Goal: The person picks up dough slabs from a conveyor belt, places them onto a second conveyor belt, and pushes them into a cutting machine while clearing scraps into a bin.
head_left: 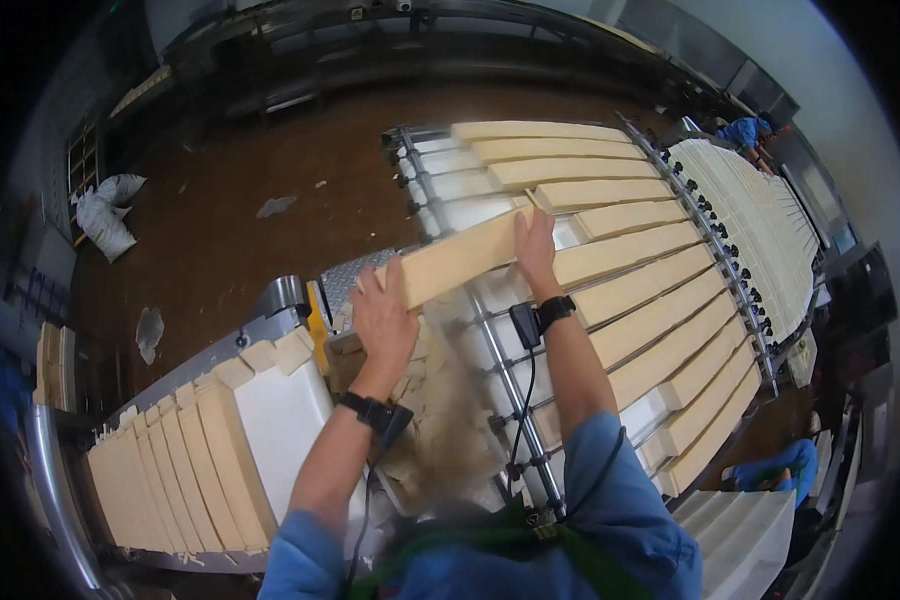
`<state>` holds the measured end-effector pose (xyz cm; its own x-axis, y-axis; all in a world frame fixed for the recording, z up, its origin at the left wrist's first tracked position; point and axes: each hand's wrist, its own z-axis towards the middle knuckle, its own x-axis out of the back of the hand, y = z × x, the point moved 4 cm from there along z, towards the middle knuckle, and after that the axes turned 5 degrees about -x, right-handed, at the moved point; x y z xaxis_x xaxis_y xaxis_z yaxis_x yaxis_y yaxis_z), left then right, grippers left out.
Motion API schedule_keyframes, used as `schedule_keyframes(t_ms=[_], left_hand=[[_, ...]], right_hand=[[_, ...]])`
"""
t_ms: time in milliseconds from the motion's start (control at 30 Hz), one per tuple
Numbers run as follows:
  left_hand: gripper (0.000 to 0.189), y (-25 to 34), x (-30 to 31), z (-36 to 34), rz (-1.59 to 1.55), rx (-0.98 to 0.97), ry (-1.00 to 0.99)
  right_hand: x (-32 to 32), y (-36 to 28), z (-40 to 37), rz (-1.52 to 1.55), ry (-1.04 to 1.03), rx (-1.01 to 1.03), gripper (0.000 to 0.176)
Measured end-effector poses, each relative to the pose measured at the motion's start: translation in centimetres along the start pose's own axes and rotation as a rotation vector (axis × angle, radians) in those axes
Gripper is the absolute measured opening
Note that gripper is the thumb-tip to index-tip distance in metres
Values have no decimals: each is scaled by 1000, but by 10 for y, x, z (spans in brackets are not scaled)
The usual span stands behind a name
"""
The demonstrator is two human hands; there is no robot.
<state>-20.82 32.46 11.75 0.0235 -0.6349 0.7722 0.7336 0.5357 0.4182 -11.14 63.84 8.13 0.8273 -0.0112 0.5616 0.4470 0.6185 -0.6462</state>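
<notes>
A long pale-yellow slab (460,262), like a thick strip of dough or bean curd, is held up between both my hands. My left hand (384,318) grips its near-left end, fingers over the top edge. At the other end my right hand (536,248) has its fingers wrapped round the slab. Beneath it stands a bin (345,362) of broken pale pieces (435,400). Rows of similar strips (630,270) lie on the wide conveyor (480,213) to the right. On the left, more slabs (185,455) lie side by side on a white belt (280,415).
A metal bar with black knobs (705,215) crosses the conveyor. Beyond it a white sheet (745,220) runs towards a co-worker in blue (742,130). White sacks (107,222) lie on the brown floor (240,180). A bent steel tube (52,490) stands at the lower left.
</notes>
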Motion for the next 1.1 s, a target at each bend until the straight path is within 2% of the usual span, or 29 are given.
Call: schedule_keyframes(t_ms=[67, 100, 167, 200, 267, 300, 367, 400, 467, 500, 533, 600, 633, 700, 733, 800, 867, 933, 967, 1000, 1067, 1100], left_hand=[[88, 15, -22, 30, -17, -65, -93], [88, 19, -32, 44, -14, -71, -94], [89, 25, -61, 66, 25, -73, -296], [89, 27, -69, 76, 28, -76, -298], [93, 36, -85, 91, 18, -211, -361], [93, 44, -90, 94, 19, -215, -366], [94, 67, -97, 96, -196, -311, -305], [94, 69, -111, 95, -200, -314, -306], [95, 58, -149, 92, -471, -80, -171], [84, 56, -152, 88, -385, 99, -59], [84, 54, -155, 90, -389, 101, -57], [66, 40, -173, 91, -480, 312, -251], [66, 36, -188, 90, -484, 331, -248], [35, 19, -208, 94, -569, 363, -84], [35, 13, -202, 93, -562, 388, -69], [26, 10, -199, 89, -738, 465, -165], [30, -4, -209, 78, -764, 485, -114], [31, -13, -191, 60, -817, 584, 94], [30, -19, -178, 45, -945, 596, 209], [30, -27, -156, 28, -933, 619, 237], [39, -45, -103, -17, -736, 559, 169], [46, -54, -77, -46, -770, 511, 149]], right_hand=[[-12, 42, 22, -106, -149, -165, 60], [-12, 55, 30, -103, -145, -168, 60], [-23, 81, 36, -327, -458, -304, 61], [-21, 81, 40, -324, -458, -307, 61], [-18, 83, 45, -688, -494, -289, 64], [-17, 84, 45, -687, -496, -295, 64], [-4, 74, 43, -776, -202, -45, 65], [0, 68, 38, -780, -201, -47, 65], [9, 46, 21, -598, -139, 41, 64], [12, 39, 12, -518, -173, 65, 62], [16, 29, 2, -521, -173, 68, 62], [27, 10, -21, -338, -223, 149, 65], [35, 5, -34, -343, -239, 159, 65], [44, -17, -56, -156, -216, 249, 60], [46, -27, -66, -147, -238, 266, 60], [56, -44, -79, -75, -235, 251, 57], [63, -64, -92, -30, -257, 257, 56], [66, -84, -104, 14, -277, 260, 54], [67, -94, -113, 44, -269, 260, 53], [65, -105, -121, 80, -263, 262, 51], [55, -129, -144, 144, -341, 274, 50], [45, -142, -154, 192, -387, 267, 49]])
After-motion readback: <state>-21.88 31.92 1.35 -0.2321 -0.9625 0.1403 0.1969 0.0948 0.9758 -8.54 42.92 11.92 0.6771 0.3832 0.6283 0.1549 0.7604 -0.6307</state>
